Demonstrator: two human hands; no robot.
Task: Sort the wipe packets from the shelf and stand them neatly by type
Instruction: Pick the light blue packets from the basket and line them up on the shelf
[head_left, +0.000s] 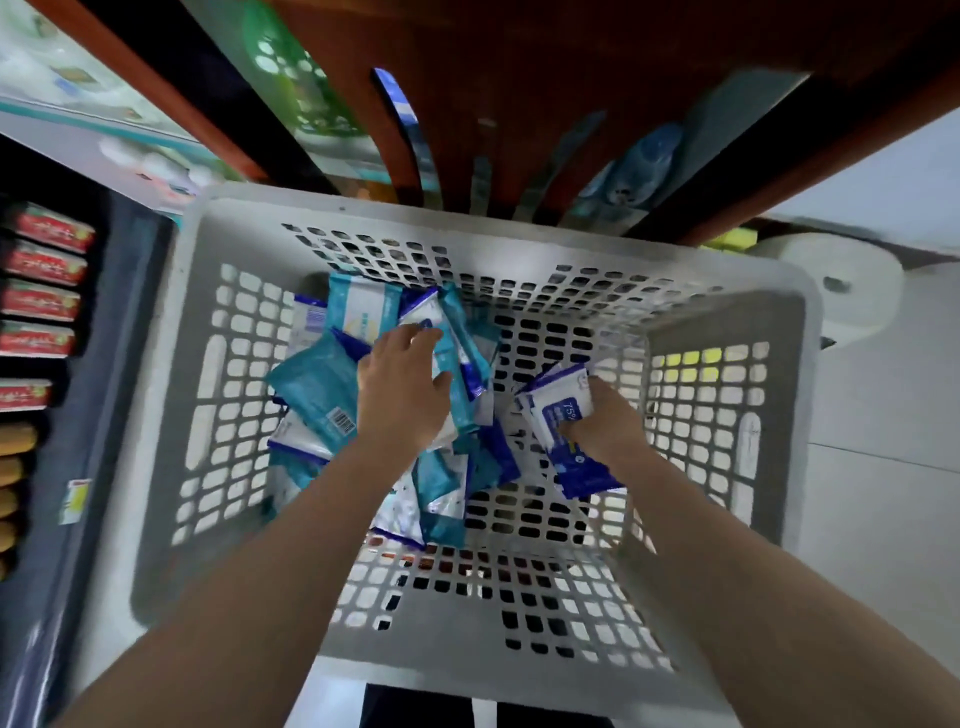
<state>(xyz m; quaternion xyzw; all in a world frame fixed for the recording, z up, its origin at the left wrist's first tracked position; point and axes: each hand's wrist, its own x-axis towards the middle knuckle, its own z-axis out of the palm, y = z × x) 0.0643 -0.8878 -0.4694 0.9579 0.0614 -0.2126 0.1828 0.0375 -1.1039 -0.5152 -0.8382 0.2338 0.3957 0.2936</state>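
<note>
A deep grey perforated basket (171, 364) holds a jumble of wipe packets. Teal packets (317, 384) lie heaped on the left half, mixed with blue-and-white packets (493, 457). My left hand (402, 387) reaches into the heap, and its fingers curl round a teal packet (457, 379) standing on edge. My right hand (602, 421) is at the right side of the basket's floor. It grips a small stack of blue-and-white packets (563, 410) marked 75%, held upright.
A red-brown shelf (519, 78) overhangs the basket's far side, with packets and a blue bottle (644, 161) on it. Red boxes (47, 270) line dark shelving at the left. A white paper roll (852, 286) sits at the right, on a pale tiled floor.
</note>
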